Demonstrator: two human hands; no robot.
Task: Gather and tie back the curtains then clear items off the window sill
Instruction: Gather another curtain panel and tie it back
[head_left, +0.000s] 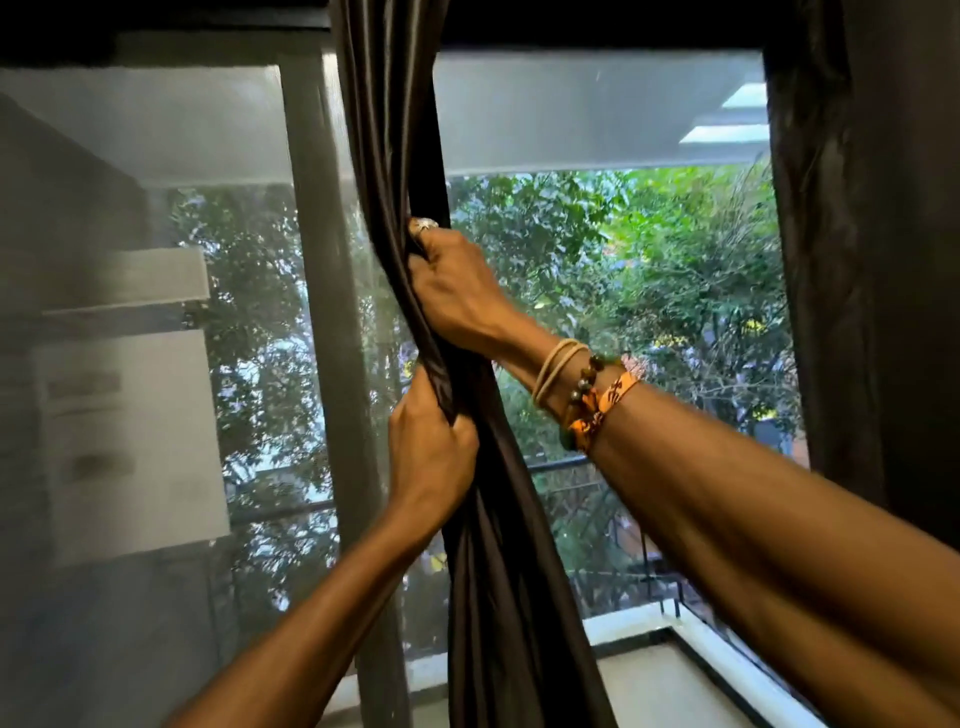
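Observation:
A dark brown curtain (395, 130) hangs gathered into a narrow bundle down the middle of the window. My right hand (452, 291), with a ring and several bracelets on the wrist, grips the bundle from the right. Just below it, my left hand (431, 457) grips the same bundle, fingers curled round the folds. Below my hands the cloth falls loose toward the bottom edge. A second dark curtain (872, 260) hangs at the far right. The window sill and anything on it are out of view.
A grey window frame post (332, 364) stands just left of the bundle. Mesh-screened glass (156, 260) fills the left pane. Outside are green trees (649, 286), a metal railing (597, 519) and a light ledge (649, 675).

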